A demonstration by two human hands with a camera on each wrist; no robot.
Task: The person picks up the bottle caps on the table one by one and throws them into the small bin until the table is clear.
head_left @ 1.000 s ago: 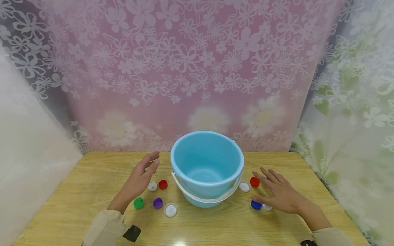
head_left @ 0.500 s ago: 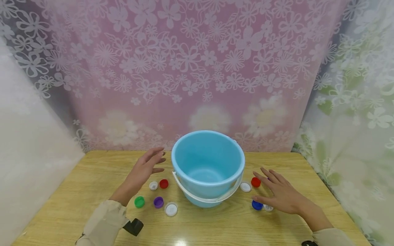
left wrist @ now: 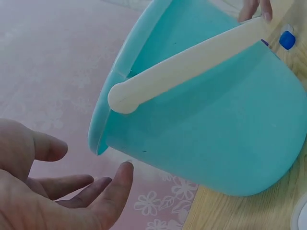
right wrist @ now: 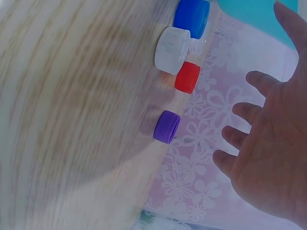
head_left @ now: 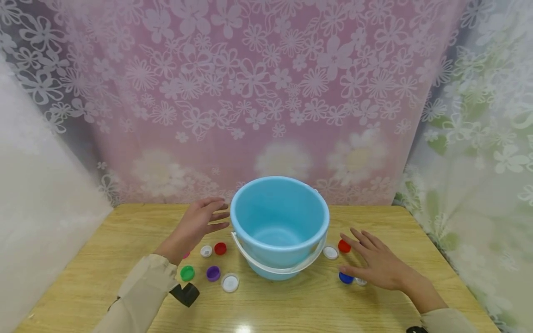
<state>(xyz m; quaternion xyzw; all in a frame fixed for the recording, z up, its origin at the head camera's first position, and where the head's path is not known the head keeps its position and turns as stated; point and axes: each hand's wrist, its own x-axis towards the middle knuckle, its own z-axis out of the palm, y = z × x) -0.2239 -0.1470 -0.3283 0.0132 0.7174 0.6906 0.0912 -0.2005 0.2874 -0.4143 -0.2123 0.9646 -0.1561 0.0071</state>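
A light blue bucket (head_left: 279, 217) stands upright at the middle of the table, its white handle (head_left: 279, 269) hanging down in front. Just left of its rim is my left hand (head_left: 193, 226), fingers spread and holding nothing; in the left wrist view its fingertips (left wrist: 125, 170) come close to the bucket's side. My right hand (head_left: 381, 263) hovers with spread fingers over the bottle caps on the right. Under and beside it show a red cap (head_left: 344, 246), a blue cap (head_left: 346, 277) and a white cap (head_left: 331, 252). The right wrist view adds a purple cap (right wrist: 167, 127).
Left of the bucket lie a green cap (head_left: 187, 273), a purple cap (head_left: 213, 274), a dark red cap (head_left: 220, 249) and white caps, with a pink one partly hidden by the left wrist. A floral curtain (head_left: 266, 92) hangs behind the wooden table (head_left: 266, 310).
My left hand has moved forward and right toward the bucket's rim, its fingers spreading, and a pink cap shows behind the wrist. The right hand stays nearly in place; the bucket has not moved.
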